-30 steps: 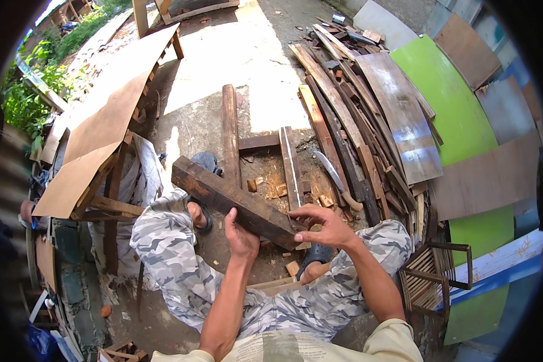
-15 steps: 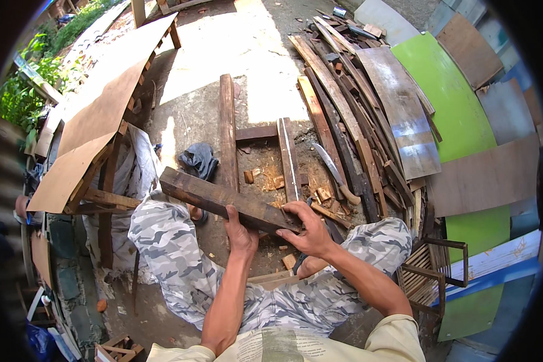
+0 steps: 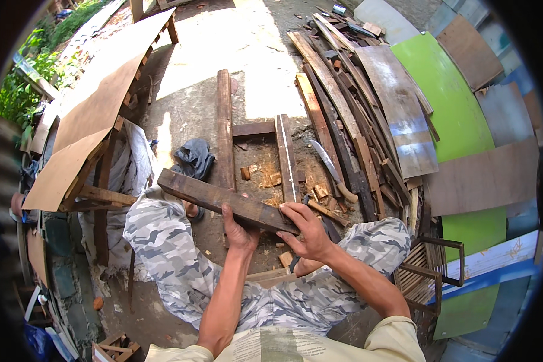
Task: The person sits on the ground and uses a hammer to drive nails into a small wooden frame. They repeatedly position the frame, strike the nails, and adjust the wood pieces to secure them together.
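Above my spread knees I hold a dark, squared wooden beam (image 3: 217,198), slanting from upper left to lower right. My left hand (image 3: 241,232) grips it from below near the middle, thumb up along the near side and fingers mostly hidden beneath. Around its right end my right hand (image 3: 311,232) is curled, fingers over the top and thumb at the near edge. Beyond it on the ground lie a long brown beam (image 3: 225,127) and a shorter one with a white stripe (image 3: 287,157), joined by a crosspiece (image 3: 253,129). A machete (image 3: 332,169) rests to their right.
Wood chips (image 3: 271,180) litter the ground. Long planks (image 3: 332,90) are piled at right beside leaning green panels (image 3: 446,90). A plywood-topped table (image 3: 90,120) stands left, with a dark cloth bundle (image 3: 194,158) near it. A slatted wooden chair (image 3: 421,271) is by my right knee.
Both hands keep their grip on the beam, which is almost still. My right fingers shift slightly on its end. The whole view moves a little.
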The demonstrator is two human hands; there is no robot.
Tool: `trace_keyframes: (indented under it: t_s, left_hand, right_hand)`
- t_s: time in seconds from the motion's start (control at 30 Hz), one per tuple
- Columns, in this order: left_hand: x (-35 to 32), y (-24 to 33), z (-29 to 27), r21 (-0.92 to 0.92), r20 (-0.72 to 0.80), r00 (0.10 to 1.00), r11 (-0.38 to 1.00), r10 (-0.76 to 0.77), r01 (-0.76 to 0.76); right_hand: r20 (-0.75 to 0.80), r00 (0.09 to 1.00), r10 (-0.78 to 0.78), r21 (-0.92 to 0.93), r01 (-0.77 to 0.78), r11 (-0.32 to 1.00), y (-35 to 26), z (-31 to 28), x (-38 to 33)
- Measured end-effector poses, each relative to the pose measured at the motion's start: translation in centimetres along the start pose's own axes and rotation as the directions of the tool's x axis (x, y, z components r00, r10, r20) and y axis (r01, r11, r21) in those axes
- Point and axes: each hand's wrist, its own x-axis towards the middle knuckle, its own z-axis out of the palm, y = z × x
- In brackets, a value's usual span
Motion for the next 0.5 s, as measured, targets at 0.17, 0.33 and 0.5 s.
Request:
trace_keyframes:
  t_s: [0.17, 0.33, 0.5]
  left_hand:
    - [0.6, 0.2, 0.2, 0.005, -0.043, 0.996, 0.997, -0.079, 0.079]
    - [1.3, 0.3, 0.9, 0.114, -0.117, 0.974, 0.972, -0.192, 0.205]
    - [1.5, 0.2, 0.1, 0.033, -0.158, 0.952, 0.962, -0.261, 0.269]
  right_hand:
    - [-0.051, 0.998, -0.042, -0.038, 0.04, 0.998, 0.4, 0.7, -0.6]
    - [-0.042, 0.973, -0.225, -0.106, 0.22, 0.97, 1.0, 0.7, -0.2]
    - [-0.014, 0.964, -0.266, -0.06, 0.264, 0.963, 1.4, 0.5, 0.2]
